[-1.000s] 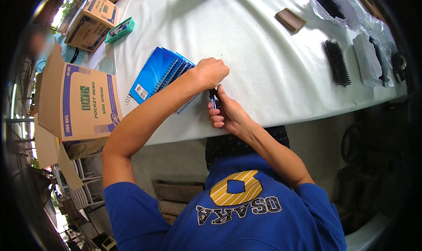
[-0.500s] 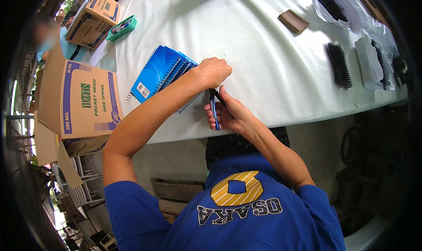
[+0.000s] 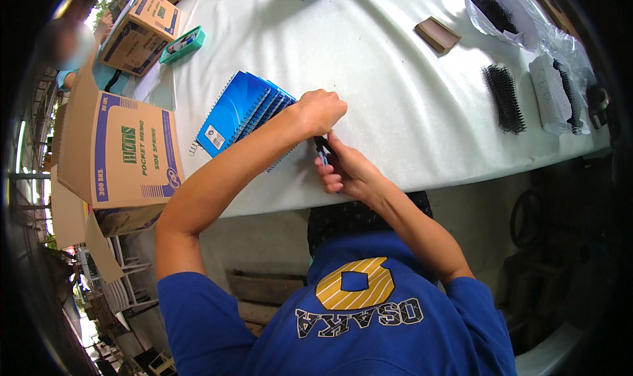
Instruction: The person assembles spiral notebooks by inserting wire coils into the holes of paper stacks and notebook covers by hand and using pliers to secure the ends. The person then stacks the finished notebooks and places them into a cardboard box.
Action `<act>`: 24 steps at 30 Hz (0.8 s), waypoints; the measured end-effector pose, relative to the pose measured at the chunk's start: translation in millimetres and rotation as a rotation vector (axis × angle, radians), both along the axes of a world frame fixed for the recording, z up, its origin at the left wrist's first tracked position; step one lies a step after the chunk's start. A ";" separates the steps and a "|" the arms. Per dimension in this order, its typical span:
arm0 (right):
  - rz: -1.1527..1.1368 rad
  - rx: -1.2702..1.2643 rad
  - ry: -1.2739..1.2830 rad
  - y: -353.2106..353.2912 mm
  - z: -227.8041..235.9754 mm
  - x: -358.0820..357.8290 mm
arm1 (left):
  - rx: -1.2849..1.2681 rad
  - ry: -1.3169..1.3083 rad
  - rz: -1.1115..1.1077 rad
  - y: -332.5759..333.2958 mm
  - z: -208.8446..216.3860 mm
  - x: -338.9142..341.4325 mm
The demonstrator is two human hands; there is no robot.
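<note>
My right hand [image 3: 349,170] is wrapped round a pair of pliers [image 3: 322,153] with blue-and-black handles, its head pointing up under my left hand. Just beyond, my left hand [image 3: 321,111] is curled closed with the knuckles up. What its fingers hold, if anything, is hidden beneath it. To the left lies an overlapping stack of blue spiral notebooks [image 3: 239,106], partly covered by my left forearm. A loose wire end sticks out at the lower left corner of the top notebook.
An open cardboard box [image 3: 135,152] stands at the left, with another carton [image 3: 142,33] behind it. Near that sits a green pen tray [image 3: 183,45]. Black spiral coils [image 3: 504,99], a bag of coils [image 3: 494,13] and a small brown cardboard piece [image 3: 438,34] lie at the right.
The fingers of my right hand have squeezed further round the pliers, so less of the handles shows. My left hand stays in nearly the same place.
</note>
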State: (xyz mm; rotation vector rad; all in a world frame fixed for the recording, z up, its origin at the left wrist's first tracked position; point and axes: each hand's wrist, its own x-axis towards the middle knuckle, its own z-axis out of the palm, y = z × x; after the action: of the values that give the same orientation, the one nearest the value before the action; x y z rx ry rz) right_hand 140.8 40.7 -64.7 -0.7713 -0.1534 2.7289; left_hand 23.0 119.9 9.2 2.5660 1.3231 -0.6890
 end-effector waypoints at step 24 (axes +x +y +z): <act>0.141 2.492 -0.893 77.2 -9.9 10.5 | 0.634 -0.658 0.369 -103.8 128.4 -62.8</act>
State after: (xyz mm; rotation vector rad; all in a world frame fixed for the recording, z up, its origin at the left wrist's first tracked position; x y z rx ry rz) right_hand 151.3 117.9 -74.6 -0.6545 -2.6127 0.2827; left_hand -39.8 16.1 137.7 2.4563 1.8494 0.6888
